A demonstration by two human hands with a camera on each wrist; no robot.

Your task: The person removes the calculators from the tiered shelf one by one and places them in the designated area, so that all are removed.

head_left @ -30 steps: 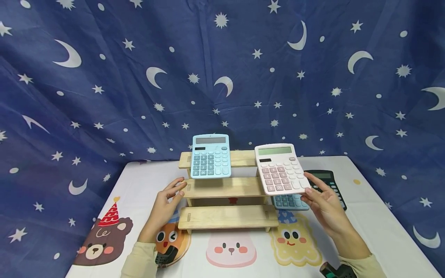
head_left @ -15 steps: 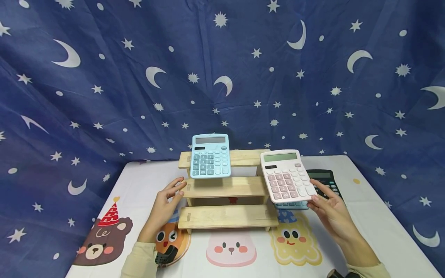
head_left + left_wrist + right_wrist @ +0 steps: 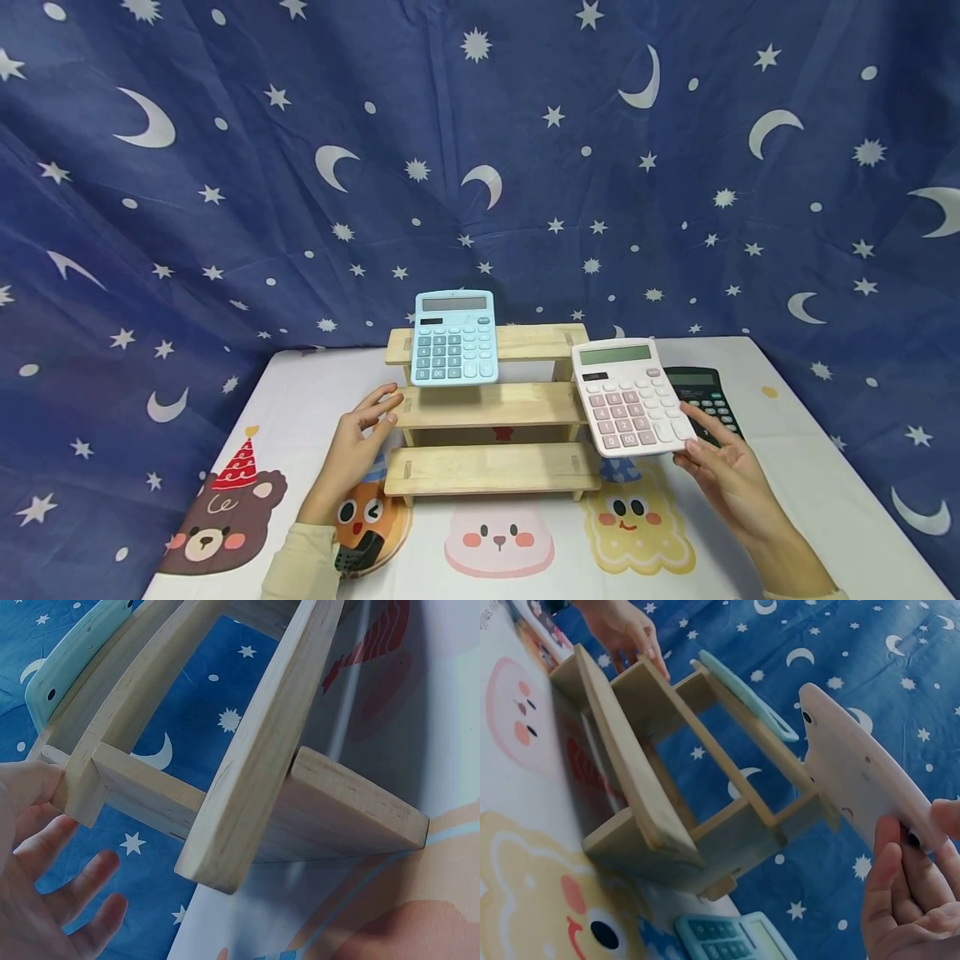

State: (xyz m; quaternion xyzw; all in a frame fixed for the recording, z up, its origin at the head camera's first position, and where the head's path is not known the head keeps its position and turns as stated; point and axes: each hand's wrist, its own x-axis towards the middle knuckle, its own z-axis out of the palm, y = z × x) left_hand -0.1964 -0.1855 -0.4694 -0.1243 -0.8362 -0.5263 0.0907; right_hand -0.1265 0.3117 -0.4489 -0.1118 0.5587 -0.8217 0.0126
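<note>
My right hand (image 3: 723,479) pinches a white calculator with pink keys (image 3: 633,398) at its lower right corner and holds it tilted, in the air beside the shelf. In the right wrist view the back of this calculator (image 3: 862,761) shows. My left hand (image 3: 360,433) touches the left end of the middle board of a three-step wooden shelf (image 3: 491,467); in the left wrist view its lower fingers (image 3: 94,877) extend loosely. A light blue calculator (image 3: 453,337) leans on the top step, at its left side.
A black calculator (image 3: 708,396) lies on the table behind my right hand. Another blue calculator (image 3: 727,937) lies by the shelf's right side, hidden in the head view. The white tablecloth (image 3: 810,467) has cartoon prints. A blue star-and-moon curtain (image 3: 480,167) hangs behind.
My right hand has moved right and down towards me with the white calculator, uncovering the shelf's right end and covering the blue calculator on the table. The left hand has stayed in place.
</note>
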